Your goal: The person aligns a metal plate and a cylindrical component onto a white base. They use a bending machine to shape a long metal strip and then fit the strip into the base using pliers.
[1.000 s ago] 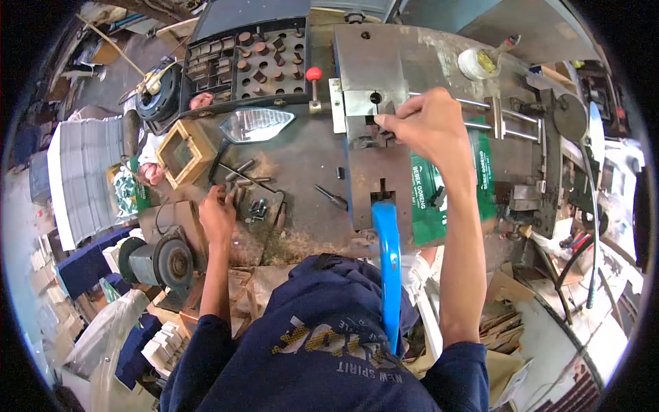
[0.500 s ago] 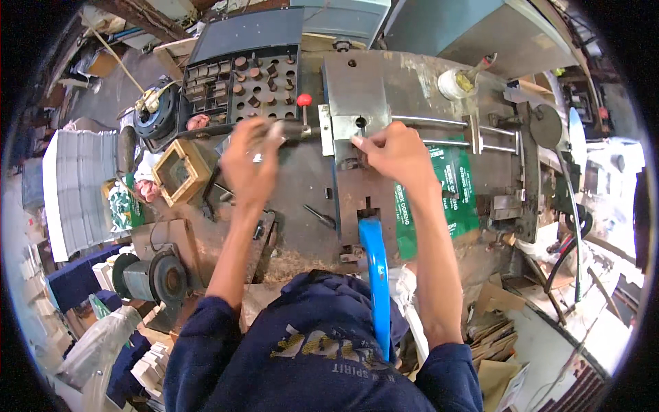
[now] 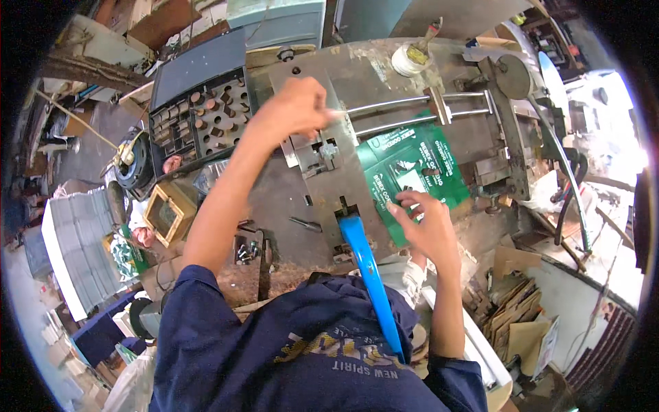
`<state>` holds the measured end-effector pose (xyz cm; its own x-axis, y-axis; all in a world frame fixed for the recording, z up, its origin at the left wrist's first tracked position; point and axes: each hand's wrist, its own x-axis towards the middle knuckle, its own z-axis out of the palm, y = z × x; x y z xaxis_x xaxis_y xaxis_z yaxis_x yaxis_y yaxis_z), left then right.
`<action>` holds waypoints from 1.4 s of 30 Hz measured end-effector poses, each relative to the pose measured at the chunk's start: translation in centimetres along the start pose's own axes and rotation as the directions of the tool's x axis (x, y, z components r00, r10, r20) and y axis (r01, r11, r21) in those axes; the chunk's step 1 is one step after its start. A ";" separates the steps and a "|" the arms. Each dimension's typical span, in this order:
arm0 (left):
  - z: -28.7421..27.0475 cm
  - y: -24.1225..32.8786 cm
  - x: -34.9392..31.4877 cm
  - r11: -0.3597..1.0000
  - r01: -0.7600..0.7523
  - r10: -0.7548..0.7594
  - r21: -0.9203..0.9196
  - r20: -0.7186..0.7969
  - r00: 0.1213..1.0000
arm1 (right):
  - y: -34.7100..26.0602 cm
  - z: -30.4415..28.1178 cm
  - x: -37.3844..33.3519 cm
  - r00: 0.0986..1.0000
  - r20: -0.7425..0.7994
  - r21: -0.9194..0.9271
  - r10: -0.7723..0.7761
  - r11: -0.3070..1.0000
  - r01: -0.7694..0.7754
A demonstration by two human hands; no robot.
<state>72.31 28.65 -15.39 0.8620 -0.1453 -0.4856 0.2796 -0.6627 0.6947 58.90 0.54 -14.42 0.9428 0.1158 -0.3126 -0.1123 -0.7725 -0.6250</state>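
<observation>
My left hand is over the upper part of a steel machine block. Its fingers are curled and partly smeared, and whatever they hold, if anything, is hidden. Over a green printed sheet hovers my right hand, fingers bent and apart, with nothing visible between them. Small dark metal pieces lie on the sheet, just beyond those fingertips. Below the block's slotted opening, a blue lever handle curves down toward my body. Two steel rods run rightward from the block.
An open black case of metal punches stands at the back left. A wooden-framed box sits nearer. A white tub with a brush stands at the back. A dark metal pin lies left of the lever.
My left hand has moved right, from beside the red-knobbed lever to over the block. My right hand has left the block and come nearer, over the green sheet. The view has shifted and turned.
</observation>
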 end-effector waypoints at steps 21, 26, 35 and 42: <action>1.6 -6.8 0.6 0.957 -0.291 0.278 -0.003 -0.280 0.919 | -0.9 2.7 -2.8 0.992 0.088 0.103 -0.090 0.991 0.081; -0.4 -14.2 0.8 0.932 0.064 0.125 0.355 -0.486 0.865 | 2.9 2.1 -4.6 0.999 0.022 0.210 -0.038 0.977 0.032; 6.6 -10.7 -10.3 0.902 -0.375 0.405 0.213 -0.721 0.563 | 4.9 1.5 -5.5 0.988 0.116 0.077 0.105 0.990 -0.114; 10.9 -15.1 -13.1 0.855 -0.411 0.501 0.314 -0.703 0.504 | 1.8 2.5 -5.8 0.977 0.199 0.146 0.080 0.983 -0.110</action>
<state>52.13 32.58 -25.32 0.8721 0.1115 0.4766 -0.2484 -0.7382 0.6272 52.46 0.09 -15.53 0.8492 0.1758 -0.4979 -0.2605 -0.6808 -0.6846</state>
